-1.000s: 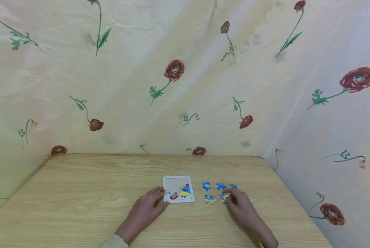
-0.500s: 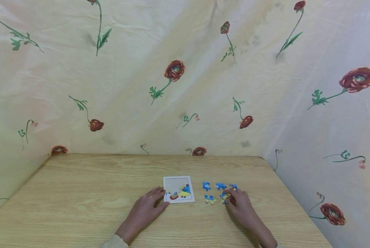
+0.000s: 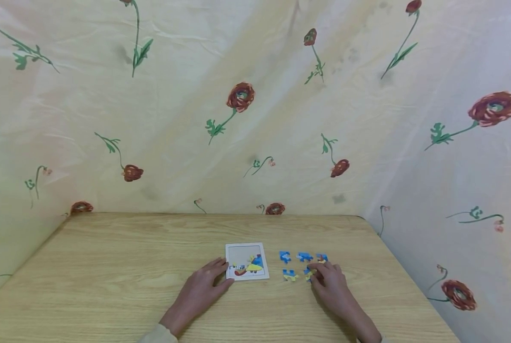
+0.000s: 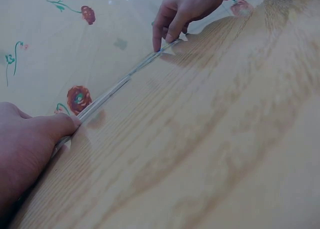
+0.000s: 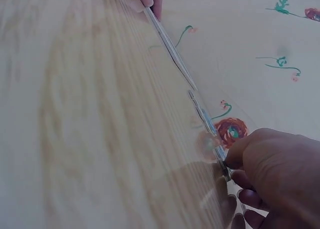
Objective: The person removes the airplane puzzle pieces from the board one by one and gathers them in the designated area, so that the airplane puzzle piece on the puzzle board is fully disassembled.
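Note:
In the head view a white-framed jigsaw tray [image 3: 244, 251] lies flat on the table, its lower part filled with coloured pieces and its upper part bare grey. My left hand [image 3: 204, 286] rests at the tray's left side, fingertips on that edge and thumb at the near corner. Right of the tray, my right hand [image 3: 334, 288] pinches a blue and yellow puzzle piece [image 3: 308, 274] between thumb and index finger, low at the table. The hand hides part of this piece. In the left wrist view the right hand [image 4: 190, 11] points its fingertips down onto the wood.
Other loose pieces lie near the right hand: a blue and white piece [image 3: 285, 257], a blue piece [image 3: 304, 257], a blue and red piece [image 3: 322, 257] and a blue and yellow piece [image 3: 289, 275]. Flowered cloth [image 3: 186, 119] hangs behind the wooden table [image 3: 122, 267].
My right hand has shifted slightly over the piece, covering more of it and uncovering the blue and red piece above. The left hand and the tray stay where they were.

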### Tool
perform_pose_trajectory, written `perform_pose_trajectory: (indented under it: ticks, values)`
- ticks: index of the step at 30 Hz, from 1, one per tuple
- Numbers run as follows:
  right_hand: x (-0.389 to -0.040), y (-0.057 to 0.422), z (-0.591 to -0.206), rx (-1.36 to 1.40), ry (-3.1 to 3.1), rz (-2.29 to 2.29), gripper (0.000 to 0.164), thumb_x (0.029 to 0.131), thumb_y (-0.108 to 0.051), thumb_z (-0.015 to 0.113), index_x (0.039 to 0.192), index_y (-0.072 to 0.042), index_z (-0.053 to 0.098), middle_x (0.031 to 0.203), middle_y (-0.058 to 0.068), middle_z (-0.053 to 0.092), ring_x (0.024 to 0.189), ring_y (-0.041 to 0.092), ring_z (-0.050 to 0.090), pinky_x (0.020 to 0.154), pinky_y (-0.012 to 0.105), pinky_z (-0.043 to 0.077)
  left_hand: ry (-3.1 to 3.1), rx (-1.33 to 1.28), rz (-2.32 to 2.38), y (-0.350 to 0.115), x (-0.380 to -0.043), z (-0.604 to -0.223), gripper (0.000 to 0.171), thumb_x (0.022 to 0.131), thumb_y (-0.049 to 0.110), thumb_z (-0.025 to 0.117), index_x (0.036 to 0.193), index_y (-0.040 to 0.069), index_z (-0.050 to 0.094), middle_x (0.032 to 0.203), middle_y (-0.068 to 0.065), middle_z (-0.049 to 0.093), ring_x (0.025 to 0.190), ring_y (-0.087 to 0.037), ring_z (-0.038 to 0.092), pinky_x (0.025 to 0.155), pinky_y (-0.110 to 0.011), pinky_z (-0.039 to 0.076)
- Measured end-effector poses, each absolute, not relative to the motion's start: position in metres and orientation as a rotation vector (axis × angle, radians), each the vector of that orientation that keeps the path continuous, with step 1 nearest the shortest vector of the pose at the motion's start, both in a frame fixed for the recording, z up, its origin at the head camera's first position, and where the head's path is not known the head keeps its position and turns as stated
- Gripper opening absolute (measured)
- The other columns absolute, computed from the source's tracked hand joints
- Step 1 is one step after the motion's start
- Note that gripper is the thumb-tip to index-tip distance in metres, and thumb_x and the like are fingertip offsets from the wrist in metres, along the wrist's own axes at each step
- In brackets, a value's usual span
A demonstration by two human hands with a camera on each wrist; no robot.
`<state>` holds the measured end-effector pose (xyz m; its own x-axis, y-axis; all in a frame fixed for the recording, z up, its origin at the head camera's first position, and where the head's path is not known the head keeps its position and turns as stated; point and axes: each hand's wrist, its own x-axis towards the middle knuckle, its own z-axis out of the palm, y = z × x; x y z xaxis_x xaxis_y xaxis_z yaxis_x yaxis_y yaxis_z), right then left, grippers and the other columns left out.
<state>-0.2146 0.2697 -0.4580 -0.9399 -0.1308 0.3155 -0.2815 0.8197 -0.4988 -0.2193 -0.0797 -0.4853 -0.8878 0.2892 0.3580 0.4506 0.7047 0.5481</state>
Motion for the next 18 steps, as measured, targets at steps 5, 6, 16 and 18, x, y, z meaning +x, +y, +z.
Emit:
perform_pose_trajectory:
  ticks: [5,6,16,18]
  values:
    - [-0.215,0.271,-0.456,0.310,-2.766,0.834,0.026,0.092,0.005,0.071,0.117,-0.002,0.073,0.087,-0.003,0.054,0.085,0.018,0.043,0.074,0.034,0.035,-2.671,-0.583,-0.957,-0.080,-0.219,-0.485,0.048,0.098,0.035,0.073,0.130,-0.001,0.070,0.140,-0.018,0.063,0.132,-0.036,0.057,0.104,-0.056,0.049]
    - [-0.215,0.271,-0.455,0.310,-2.770,0.838,0.026,0.092,0.005,0.071,0.117,-0.003,0.072,0.086,-0.003,0.054,0.085,0.018,0.043,0.074,0.034,0.035,-2.671,-0.583,-0.959,-0.079,-0.219,-0.485,0.047,0.098,0.034,0.073,0.129,-0.001,0.070,0.140,-0.018,0.063,0.132,-0.036,0.057,0.104,-0.056,0.049]
    - [-0.218,0.268,-0.447,0.369,-2.707,0.914,0.026,0.093,0.005,0.070,0.118,0.000,0.070,0.087,-0.004,0.056,0.087,0.017,0.047,0.075,0.030,0.045,-2.668,-0.581,-0.958,-0.079,-0.218,-0.484,0.046,0.098,0.033,0.073,0.129,-0.001,0.071,0.139,-0.017,0.064,0.132,-0.036,0.057,0.105,-0.056,0.049]
    - [-0.219,0.265,-0.445,0.399,-2.690,0.937,0.024,0.093,0.005,0.070,0.117,0.001,0.070,0.089,-0.003,0.057,0.088,0.017,0.049,0.076,0.030,0.048,-2.671,-0.580,-0.958,-0.079,-0.218,-0.483,0.046,0.098,0.033,0.073,0.129,-0.001,0.071,0.139,-0.017,0.063,0.132,-0.036,0.057,0.105,-0.056,0.049]
